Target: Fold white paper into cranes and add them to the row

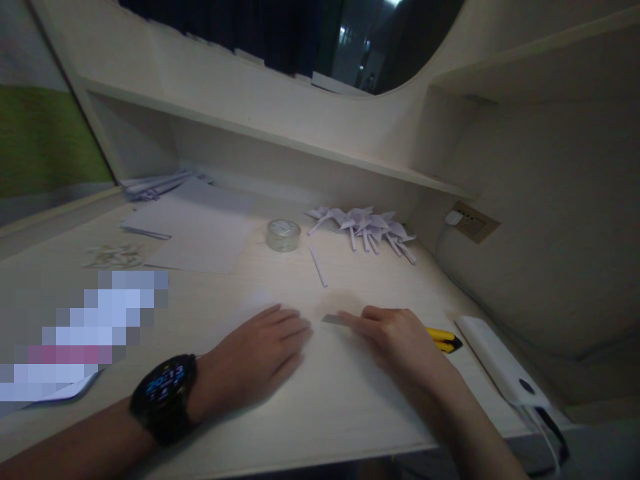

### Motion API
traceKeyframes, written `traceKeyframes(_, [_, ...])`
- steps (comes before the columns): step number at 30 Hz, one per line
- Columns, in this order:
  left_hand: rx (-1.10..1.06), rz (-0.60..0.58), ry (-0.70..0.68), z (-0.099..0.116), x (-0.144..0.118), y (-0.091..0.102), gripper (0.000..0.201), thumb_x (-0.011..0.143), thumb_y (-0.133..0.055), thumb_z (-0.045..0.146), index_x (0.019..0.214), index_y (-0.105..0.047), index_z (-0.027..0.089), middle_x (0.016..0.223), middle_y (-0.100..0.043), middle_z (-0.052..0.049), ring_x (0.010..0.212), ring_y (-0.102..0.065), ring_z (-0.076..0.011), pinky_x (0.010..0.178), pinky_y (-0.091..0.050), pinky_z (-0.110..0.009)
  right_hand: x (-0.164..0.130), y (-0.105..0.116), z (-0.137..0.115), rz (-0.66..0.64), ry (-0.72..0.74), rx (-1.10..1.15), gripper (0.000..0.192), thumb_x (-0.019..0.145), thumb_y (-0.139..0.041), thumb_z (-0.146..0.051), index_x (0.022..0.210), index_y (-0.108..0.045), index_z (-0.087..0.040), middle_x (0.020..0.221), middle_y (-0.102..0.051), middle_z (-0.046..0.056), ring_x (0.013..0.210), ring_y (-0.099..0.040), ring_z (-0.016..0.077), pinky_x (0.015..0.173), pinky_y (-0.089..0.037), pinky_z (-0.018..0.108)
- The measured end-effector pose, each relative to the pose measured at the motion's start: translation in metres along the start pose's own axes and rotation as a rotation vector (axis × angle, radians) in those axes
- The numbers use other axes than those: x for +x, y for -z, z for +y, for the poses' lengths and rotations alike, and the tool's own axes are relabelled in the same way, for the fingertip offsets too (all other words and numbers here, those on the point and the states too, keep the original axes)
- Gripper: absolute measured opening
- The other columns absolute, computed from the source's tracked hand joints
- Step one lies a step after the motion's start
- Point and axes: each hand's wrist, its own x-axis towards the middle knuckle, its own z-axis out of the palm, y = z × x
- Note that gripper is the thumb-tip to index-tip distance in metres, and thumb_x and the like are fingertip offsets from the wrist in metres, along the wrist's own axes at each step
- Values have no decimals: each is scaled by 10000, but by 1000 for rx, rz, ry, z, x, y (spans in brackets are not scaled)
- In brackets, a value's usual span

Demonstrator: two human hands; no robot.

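My left hand [260, 350] lies palm down on the desk, fingers stretched out, over what looks like a pale sheet whose outline is hard to make out. Facing it, my right hand [400, 340] is closed round a utility knife [442, 339]. The yellow and black handle end shows behind that hand, and a grey blade [331, 319] reaches out past my forefinger toward the left fingertips. Beyond both hands lies a thin rolled paper stick [319, 267]. A roll of clear tape [283, 235] rests flat to its left. Several white paper pinwheels [367, 223] with stick handles are heaped behind.
White paper sheets [200, 220] lie at the back left, beside a small pile of thin pale pieces [114, 256]. A device with a blurred-out screen [90, 340] is at the left. A white power strip [500, 360] and cable run along the right wall, below a socket [475, 223].
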Motion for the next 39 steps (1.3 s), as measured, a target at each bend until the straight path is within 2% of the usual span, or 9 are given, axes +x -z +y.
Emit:
traceKeyframes(4, [-10, 0, -9, 0, -3, 5, 304, 923, -448, 243, 1205, -556, 209, 1200, -608, -62, 1154, -505, -217, 1048, -330, -451, 0, 0, -7, -17, 14, -63, 564, 800, -512, -63, 1303, -479, -315, 778, -641, -1, 621, -579, 109, 561, -345, 222])
traceKeyframes(13, [0, 26, -22, -3, -4, 2, 325, 930, -447, 270, 1239, -542, 230, 1226, -598, -56, 1142, -523, -210, 1043, -339, -450, 3, -8, -15, -31, 43, -124, 455, 850, -498, -152, 1276, -480, -314, 767, -631, 7, 595, -541, 132, 534, -307, 262])
traceKeyframes(20, [36, -5, -20, -5, -4, 0, 334, 932, -442, 278, 1248, -538, 230, 1240, -596, -50, 1144, -524, -212, 1048, -341, -449, 5, -7, -17, -19, 36, -130, 441, 840, -520, -159, 1253, -493, -309, 755, -623, 10, 591, -547, 146, 511, -274, 277])
traceKeyframes(39, [6, -15, -5, -5, -3, 1, 338, 932, -442, 286, 1252, -535, 229, 1260, -585, -44, 1168, -509, -208, 1061, -325, -442, 4, -10, -16, -44, 54, -147, 467, 843, -496, -144, 1285, -469, -291, 791, -637, 22, 598, -544, 139, 542, -326, 275])
